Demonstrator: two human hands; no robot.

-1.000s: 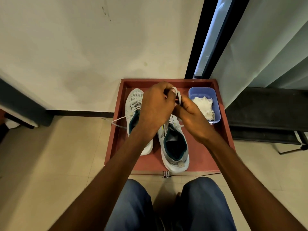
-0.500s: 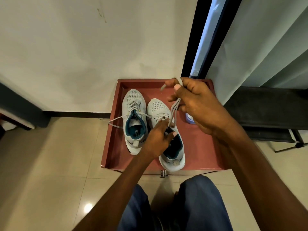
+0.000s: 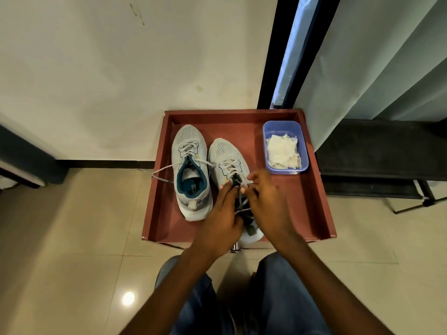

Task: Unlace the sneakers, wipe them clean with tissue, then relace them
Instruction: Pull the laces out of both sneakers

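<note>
Laces on the right sneaker, thin, limp and probably light, are pinched between the fingertips of both hands, the left hand and right hand closed around the strands at the top eyelets, the likeliest spot to grip. The knit-mesh pair sits in a red tray, the left sneaker at 9 o'clock of its partner. Crumpled tissue fills a blue plastic tub at 2 o'clock.

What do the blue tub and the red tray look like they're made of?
The blue tub looks like thin, slightly see-through plastic: smooth walls, rounded corners. The red tray could be painted wood or laminate board: flat matte panels with square, thick edges. Neither can be confirmed by sight alone.
</note>
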